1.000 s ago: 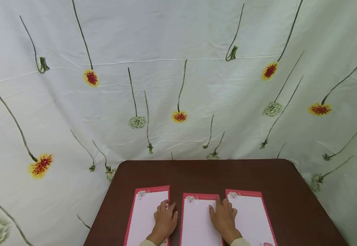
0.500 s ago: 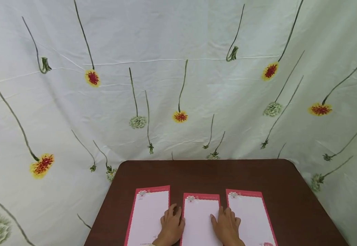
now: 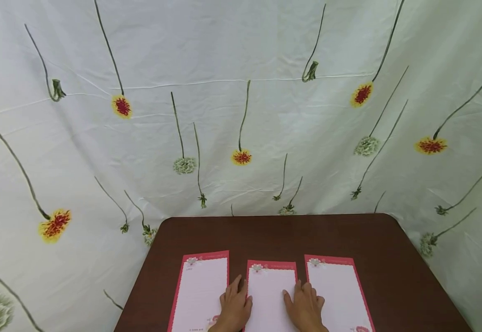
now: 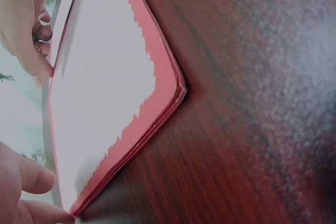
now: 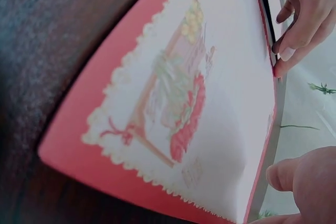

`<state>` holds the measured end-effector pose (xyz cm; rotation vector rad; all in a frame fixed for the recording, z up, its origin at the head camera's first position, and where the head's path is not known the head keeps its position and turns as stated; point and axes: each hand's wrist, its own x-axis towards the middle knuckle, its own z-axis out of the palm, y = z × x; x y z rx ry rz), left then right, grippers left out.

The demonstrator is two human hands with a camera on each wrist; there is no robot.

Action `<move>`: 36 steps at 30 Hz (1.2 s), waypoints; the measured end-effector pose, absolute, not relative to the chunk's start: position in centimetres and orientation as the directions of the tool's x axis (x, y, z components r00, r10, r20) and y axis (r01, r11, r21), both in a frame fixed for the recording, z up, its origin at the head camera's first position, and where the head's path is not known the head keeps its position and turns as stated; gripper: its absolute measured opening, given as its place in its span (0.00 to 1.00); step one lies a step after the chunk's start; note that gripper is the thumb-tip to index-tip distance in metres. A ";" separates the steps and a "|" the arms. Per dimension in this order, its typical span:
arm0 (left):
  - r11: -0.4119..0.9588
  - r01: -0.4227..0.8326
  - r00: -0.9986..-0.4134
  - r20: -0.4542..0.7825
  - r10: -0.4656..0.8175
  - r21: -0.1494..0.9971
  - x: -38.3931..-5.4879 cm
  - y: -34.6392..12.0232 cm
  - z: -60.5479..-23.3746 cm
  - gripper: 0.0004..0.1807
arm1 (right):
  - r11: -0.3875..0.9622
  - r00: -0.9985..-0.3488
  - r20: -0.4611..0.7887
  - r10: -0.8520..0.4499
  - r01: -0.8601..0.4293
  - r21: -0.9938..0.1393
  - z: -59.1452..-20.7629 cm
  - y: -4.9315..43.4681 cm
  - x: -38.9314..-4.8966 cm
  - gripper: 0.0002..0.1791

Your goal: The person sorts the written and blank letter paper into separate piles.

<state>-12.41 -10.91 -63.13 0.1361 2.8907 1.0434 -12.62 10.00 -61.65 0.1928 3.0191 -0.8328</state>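
Note:
Three white notepads with pink-red borders lie in a row on a dark brown table. The middle notepad [image 3: 269, 295] sits between my two hands. My left hand [image 3: 236, 308] rests at its left edge, fingers pointing forward in the gap beside the left notepad [image 3: 199, 290]. At the right edge, my right hand [image 3: 305, 308] has its thumb over the page and its other fingers toward the right notepad [image 3: 338, 295]. In the left wrist view, fingertips touch opposite sides of a notepad [image 4: 105, 72]. A faint printed picture [image 5: 178, 87] shows on the page in the right wrist view.
The brown table [image 3: 274, 235] extends behind the notepads and to both sides, with rounded far corners. A pale cloth [image 3: 224, 115] printed with hanging flowers stands behind and around it.
My left hand has moved right, from the left notepad to the middle notepad's left edge. My right hand has drawn slightly back along the right edge. The notepads look unmoved.

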 end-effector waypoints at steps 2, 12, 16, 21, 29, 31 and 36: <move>0.769 0.061 -0.993 -0.036 0.109 0.636 -12.4 -10.8 -63.1 0.30 | 0.853 -0.993 -0.030 0.115 0.115 -0.510 -61.5 10.1 -12.6 0.38; 0.791 0.152 -0.988 0.111 0.106 0.592 -12.3 -10.1 -62.1 0.28 | 0.848 -0.994 0.039 0.098 0.063 -0.526 -61.3 11.4 -12.7 0.32; 0.791 0.239 -0.965 0.232 0.127 0.563 -12.2 -9.5 -61.5 0.27 | 0.829 -0.993 0.075 0.090 0.033 -0.559 -61.1 12.1 -12.8 0.30; 0.749 0.262 -0.959 0.253 0.130 0.608 -12.7 -8.3 -60.8 0.27 | 0.808 -0.989 0.098 0.112 0.033 -0.588 -60.3 13.3 -13.0 0.28; 0.634 0.285 -0.958 0.233 0.167 0.719 -14.0 -5.3 -59.8 0.24 | 0.802 -0.960 0.202 0.192 0.035 -0.596 -58.8 16.7 -13.4 0.24; 0.613 0.297 -0.955 0.234 0.183 0.732 -14.2 -4.4 -59.6 0.24 | 0.804 -0.953 0.220 0.206 0.037 -0.593 -58.6 17.8 -13.4 0.23; 0.572 0.332 -0.941 0.227 0.250 0.750 -14.4 -2.5 -59.4 0.23 | 0.800 -0.955 0.191 0.228 0.072 -0.596 -58.5 20.6 -13.4 0.23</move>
